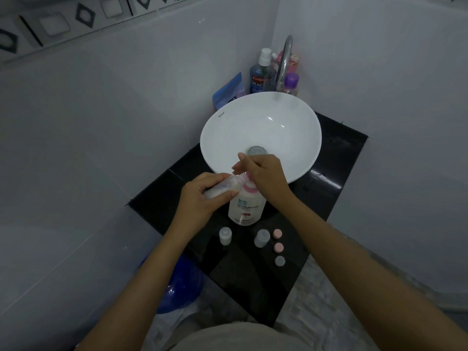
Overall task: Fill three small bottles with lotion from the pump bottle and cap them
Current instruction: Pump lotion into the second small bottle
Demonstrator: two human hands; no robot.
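So the left hand [200, 198] is wrapped around a small clear bottle [222, 190], fingers curled over the top and thumb underneath, and the bottle is held tilted almost on its side with its mouth brought right up to the pink nozzle of the pump bottle [247, 206]. Some white lotion can be seen inside it. The right hand [266, 176] is laid over the pump head, fingers bent down onto it with the index finger sticking out a bit straighter toward the basin; whether the pump is actually gripped or just pressed can't be told, since the head is hidden under the palm.

The pump bottle is stood on the black counter [329, 160], just in front of the white basin [260, 133]. Nearer the body, two more small bottles are stood upright and uncapped, one on the left [225, 235] and one on the right [262, 238]. Just beside the right one, three loose caps are lined up: two pink caps [277, 233] [278, 247] and one clear cap [279, 261].
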